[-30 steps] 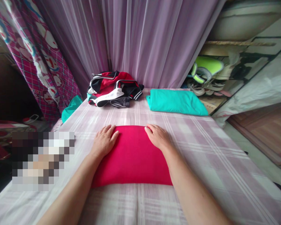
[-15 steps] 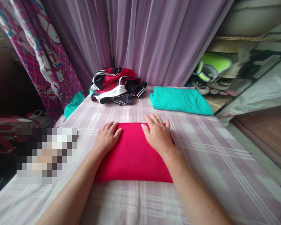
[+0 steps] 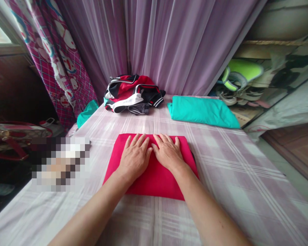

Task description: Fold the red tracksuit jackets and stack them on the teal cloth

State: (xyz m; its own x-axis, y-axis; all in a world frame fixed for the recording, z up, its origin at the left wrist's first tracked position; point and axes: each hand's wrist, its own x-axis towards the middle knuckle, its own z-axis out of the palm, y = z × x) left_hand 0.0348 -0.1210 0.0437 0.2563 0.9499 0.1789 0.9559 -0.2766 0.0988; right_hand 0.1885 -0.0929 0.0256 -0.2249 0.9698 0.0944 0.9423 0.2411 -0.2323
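Observation:
A folded red cloth or garment [image 3: 154, 186] lies flat as a neat rectangle on the checked tablecloth, with a dark edge showing along its right side. My left hand [image 3: 135, 155] rests palm down on its upper middle, fingers stretched away from me. Close beside it, my right hand [image 3: 167, 150] lies flat on the cloth too, fingers spread. The two thumbs almost meet. Neither hand grips anything. The cloth's exact kind cannot be made out.
Behind the cloth sits a crumpled red, black and white garment [image 3: 133, 94]. A folded teal cloth [image 3: 204, 111] lies at the back right, and another teal cloth [image 3: 88, 112] hangs at the left edge. Shoes [image 3: 228, 97] stand on a rack at right. A blurred-out patch covers something at left.
Both hands have come inward from the cloth's side edges to its upper middle, the left hand moving right. The view has shifted slightly.

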